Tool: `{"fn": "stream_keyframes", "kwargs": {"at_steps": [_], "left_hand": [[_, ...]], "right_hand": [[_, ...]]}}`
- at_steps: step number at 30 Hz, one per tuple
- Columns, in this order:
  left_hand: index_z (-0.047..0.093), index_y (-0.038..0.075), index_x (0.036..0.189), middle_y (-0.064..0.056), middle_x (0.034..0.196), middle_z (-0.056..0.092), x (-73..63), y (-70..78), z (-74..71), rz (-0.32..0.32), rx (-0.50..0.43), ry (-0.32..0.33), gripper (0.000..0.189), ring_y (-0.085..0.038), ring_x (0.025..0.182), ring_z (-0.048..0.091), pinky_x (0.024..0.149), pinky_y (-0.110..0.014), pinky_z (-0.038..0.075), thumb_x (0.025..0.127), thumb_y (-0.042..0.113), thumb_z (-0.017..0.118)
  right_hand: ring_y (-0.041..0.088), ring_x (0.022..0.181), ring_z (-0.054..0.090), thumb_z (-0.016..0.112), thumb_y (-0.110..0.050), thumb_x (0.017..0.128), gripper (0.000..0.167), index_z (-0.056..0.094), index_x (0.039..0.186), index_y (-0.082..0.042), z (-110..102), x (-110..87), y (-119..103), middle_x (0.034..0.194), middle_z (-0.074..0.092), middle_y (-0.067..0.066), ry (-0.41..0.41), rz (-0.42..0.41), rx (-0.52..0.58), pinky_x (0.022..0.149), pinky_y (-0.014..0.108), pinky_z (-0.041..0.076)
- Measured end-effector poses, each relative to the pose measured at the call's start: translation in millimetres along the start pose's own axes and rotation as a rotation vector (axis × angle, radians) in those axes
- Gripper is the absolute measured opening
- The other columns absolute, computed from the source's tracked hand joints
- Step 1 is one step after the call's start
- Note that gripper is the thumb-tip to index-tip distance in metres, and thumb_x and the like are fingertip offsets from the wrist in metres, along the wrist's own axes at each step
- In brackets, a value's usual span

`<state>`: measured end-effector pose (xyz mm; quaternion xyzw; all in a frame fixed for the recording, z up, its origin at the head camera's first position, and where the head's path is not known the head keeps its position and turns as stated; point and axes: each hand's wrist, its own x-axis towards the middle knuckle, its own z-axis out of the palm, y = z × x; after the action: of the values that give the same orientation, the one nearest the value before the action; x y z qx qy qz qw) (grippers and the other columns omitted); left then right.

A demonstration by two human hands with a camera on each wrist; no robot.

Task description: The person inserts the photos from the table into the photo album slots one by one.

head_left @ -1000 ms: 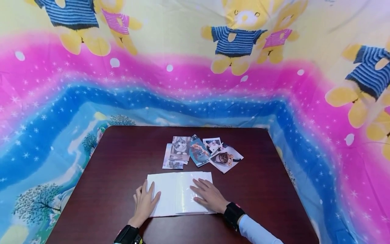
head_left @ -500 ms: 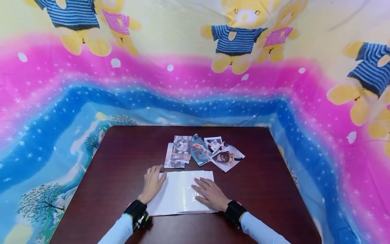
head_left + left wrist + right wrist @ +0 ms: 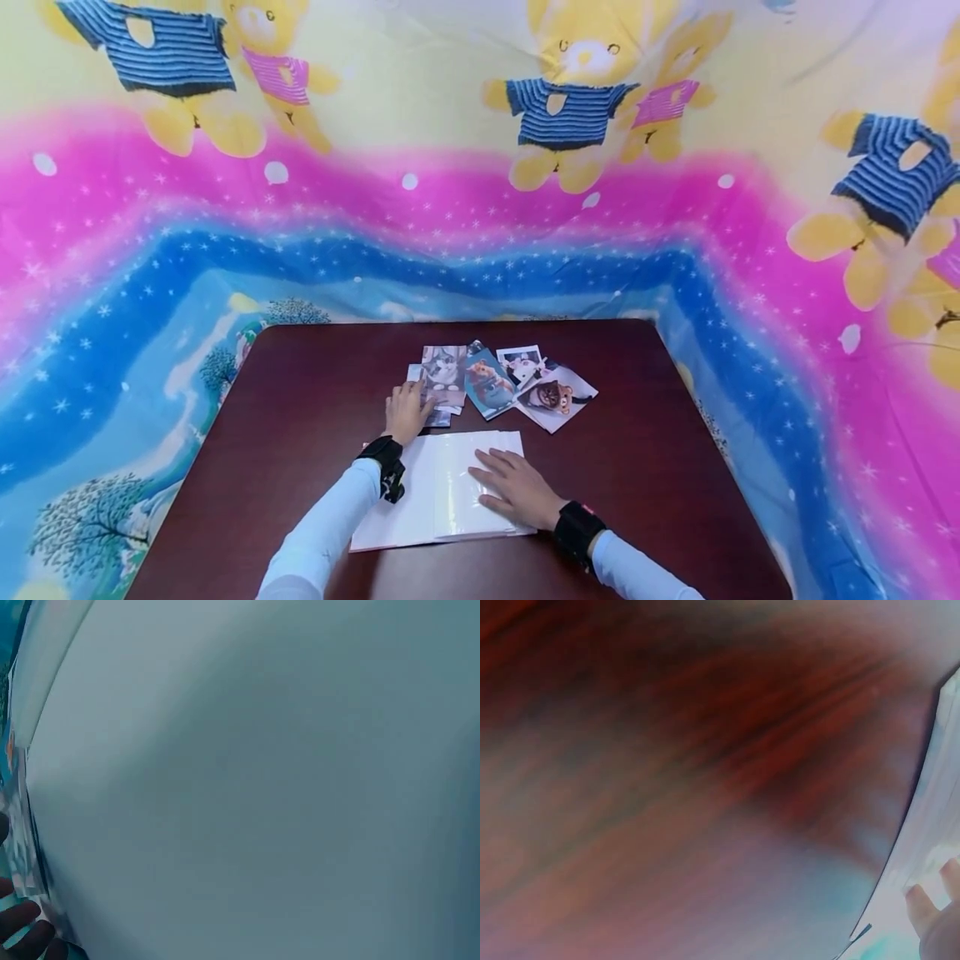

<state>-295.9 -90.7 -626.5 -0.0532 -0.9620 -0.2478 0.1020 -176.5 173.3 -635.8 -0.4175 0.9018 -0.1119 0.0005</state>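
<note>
An open photo album with white pages lies near the front of the table, a glossy clear sleeve on its right page. My right hand rests flat on that page with fingers spread. Beyond the album's far left edge, my left hand reaches over the near left side of a cat photo and the photo partly under it. Whether its fingertips touch them is unclear. In the left wrist view, dark fingers show at the lower left, beside the pictures; the white page fills most of that view.
To the right of the cat photo lie a teal picture with an orange animal, a small white-bordered picture and a photo of an animal in a bear hat, overlapping. A printed cloth hangs around the dark wooden table.
My left hand has left the album's left edge and moved forward and right to the cat photos. The right hand has stayed on the right page.
</note>
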Motion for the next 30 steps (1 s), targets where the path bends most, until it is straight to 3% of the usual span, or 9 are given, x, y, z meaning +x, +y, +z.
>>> {"fn": "stream_keyframes", "kwargs": {"at_steps": [8,17,21,27,30], "left_hand": [[0.057,-0.011,0.12,-0.032,0.112,0.054,11.9,12.6,6.9,-0.27,-0.036,0.027,0.061,-0.047,0.106,0.048,0.088,-0.061,0.037,0.085,0.033,0.079],[0.051,-0.014,0.12,-0.038,0.115,0.051,33.6,15.8,8.0,-0.482,-0.109,-0.069,0.064,-0.054,0.111,0.048,0.092,-0.066,0.038,0.081,0.027,0.081],[0.055,-0.01,0.117,-0.036,0.116,0.049,33.9,17.4,0.5,-0.479,-0.129,-0.061,0.059,-0.053,0.111,0.047,0.091,-0.065,0.039,0.079,0.026,0.083],[0.064,-0.009,0.104,-0.029,0.101,0.062,27.3,11.8,-9.5,-0.331,-0.256,0.058,0.032,-0.047,0.097,0.058,0.086,-0.058,0.045,0.082,0.011,0.077],[0.067,-0.009,0.104,-0.024,0.094,0.069,26.9,7.0,-17.4,-0.322,-0.345,0.068,0.024,-0.042,0.091,0.062,0.089,-0.055,0.044,0.086,0.007,0.069]], "right_hand": [[0.027,0.145,0.027,0.035,-0.05,0.105,0.054,0.037,0.154,-0.026,5.3,-1.7,0.5,0.161,0.027,0.003,-0.023,0.012,-0.011,0.113,0.05,0.028],[0.027,0.145,0.028,0.035,-0.048,0.106,0.054,0.038,0.154,-0.024,5.2,-0.9,1.2,0.161,0.027,0.004,0.02,-0.004,-0.049,0.113,0.049,0.028],[0.028,0.145,0.028,0.037,-0.047,0.106,0.053,0.039,0.153,-0.023,2.5,-0.1,0.5,0.161,0.028,0.005,0.025,-0.012,-0.045,0.114,0.049,0.028],[0.029,0.144,0.029,0.038,-0.046,0.106,0.053,0.04,0.153,-0.022,1.9,-1.3,-1.8,0.16,0.029,0.006,0.02,-0.011,-0.025,0.113,0.05,0.029],[0.03,0.144,0.03,0.038,-0.046,0.106,0.053,0.04,0.153,-0.022,3.1,-3.5,-0.5,0.16,0.03,0.007,0.033,-0.009,-0.032,0.112,0.05,0.029]]}}
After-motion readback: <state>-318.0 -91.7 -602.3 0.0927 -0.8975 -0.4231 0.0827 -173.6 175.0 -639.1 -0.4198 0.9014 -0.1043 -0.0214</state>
